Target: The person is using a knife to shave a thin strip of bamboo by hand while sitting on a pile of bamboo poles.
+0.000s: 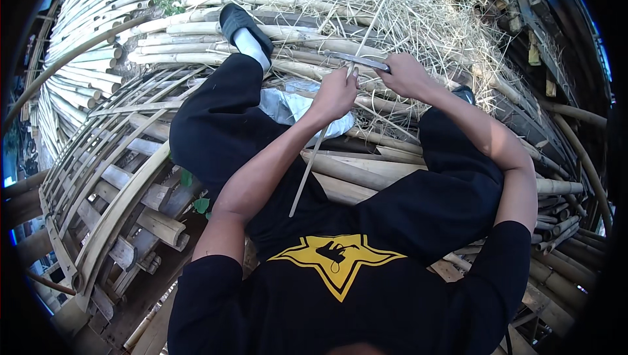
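Observation:
My left hand is closed around a long, thin bamboo strip. One end of the strip hangs down over my lap, and the other runs up and away past the top of the view. In my right hand is a knife, gripped by its handle, which my fingers hide. Its blade points left and lies across the strip just beyond my left thumb; whether it cuts in cannot be made out. A pale plastic sheet or bag lies under my left forearm, between my legs.
Loose bamboo shavings are heaped ahead and to the right. Bamboo poles lie crosswise before me, with many more stacked at far left. A bamboo lattice panel stands at my left. Further poles are piled at right.

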Available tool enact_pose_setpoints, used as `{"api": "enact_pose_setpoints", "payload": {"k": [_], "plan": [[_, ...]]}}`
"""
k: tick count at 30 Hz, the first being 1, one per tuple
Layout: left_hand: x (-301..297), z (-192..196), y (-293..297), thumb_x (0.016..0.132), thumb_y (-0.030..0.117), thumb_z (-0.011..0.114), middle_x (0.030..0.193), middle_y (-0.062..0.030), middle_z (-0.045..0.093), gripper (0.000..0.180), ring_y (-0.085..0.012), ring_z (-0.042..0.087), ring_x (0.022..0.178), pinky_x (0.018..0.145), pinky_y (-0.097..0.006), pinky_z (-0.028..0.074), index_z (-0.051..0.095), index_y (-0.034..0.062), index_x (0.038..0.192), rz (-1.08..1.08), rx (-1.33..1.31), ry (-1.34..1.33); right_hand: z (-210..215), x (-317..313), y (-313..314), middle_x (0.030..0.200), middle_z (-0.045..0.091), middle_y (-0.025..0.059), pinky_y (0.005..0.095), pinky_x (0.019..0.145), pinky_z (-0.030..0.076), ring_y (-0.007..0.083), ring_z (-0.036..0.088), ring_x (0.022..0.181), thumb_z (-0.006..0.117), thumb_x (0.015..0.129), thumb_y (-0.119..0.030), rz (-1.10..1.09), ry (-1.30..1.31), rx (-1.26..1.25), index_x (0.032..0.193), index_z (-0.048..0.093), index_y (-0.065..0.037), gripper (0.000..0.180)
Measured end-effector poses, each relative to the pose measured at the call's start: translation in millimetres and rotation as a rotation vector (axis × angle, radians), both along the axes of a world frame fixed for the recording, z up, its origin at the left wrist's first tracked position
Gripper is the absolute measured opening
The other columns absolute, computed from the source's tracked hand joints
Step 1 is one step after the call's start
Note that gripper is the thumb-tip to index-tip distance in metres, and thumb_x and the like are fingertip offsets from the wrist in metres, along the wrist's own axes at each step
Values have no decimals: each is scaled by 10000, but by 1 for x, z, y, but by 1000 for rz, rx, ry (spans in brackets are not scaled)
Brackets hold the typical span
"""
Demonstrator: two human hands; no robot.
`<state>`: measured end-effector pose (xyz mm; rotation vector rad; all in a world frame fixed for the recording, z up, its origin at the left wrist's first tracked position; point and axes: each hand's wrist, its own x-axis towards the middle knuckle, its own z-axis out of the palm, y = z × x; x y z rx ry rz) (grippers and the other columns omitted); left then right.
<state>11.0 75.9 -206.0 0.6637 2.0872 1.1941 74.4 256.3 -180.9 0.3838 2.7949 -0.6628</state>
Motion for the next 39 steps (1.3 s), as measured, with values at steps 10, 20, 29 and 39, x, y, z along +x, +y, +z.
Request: {"api": "enact_pose_setpoints", "payload": {"k": [10, 20, 29, 39], "plan": [[2, 12, 11, 923, 187, 428, 689, -297, 569, 341, -460, 570, 700, 671, -502, 430, 555, -91, 773, -64, -11, 153, -21, -22, 22, 713, 622, 249, 456, 659, 522, 392, 633, 718, 574, 738, -224, 47, 23, 262, 716, 620, 56, 285], [21, 18, -7, 948, 250, 423, 638, -182, 537, 337, -322, 510, 585, 587, -421, 396, 527, -35, 802, -95, 17, 160, -10, -37, 160, 836, 639, 264, 458, 718, 513, 381, 646, 800, 517, 763, -234, -511, -4, 388, 830, 648, 47, 317], [9, 4, -9, 968, 304, 431, 589, -37, 465, 381, -114, 412, 550, 527, -318, 376, 525, -16, 783, -101, 71, -88, -19, -9, 118, 760, 637, 227, 397, 695, 479, 343, 622, 708, 595, 731, -334, -406, -42, 21, 796, 637, 24, 367], [-2, 1, -8, 960, 309, 434, 589, -65, 509, 387, -151, 461, 537, 543, -349, 397, 548, -17, 786, 10, 57, -243, 2, 1, 26, 657, 527, 218, 459, 570, 396, 410, 517, 611, 422, 961, -308, 119, 183, -152, 920, 454, -25, 289]]}}
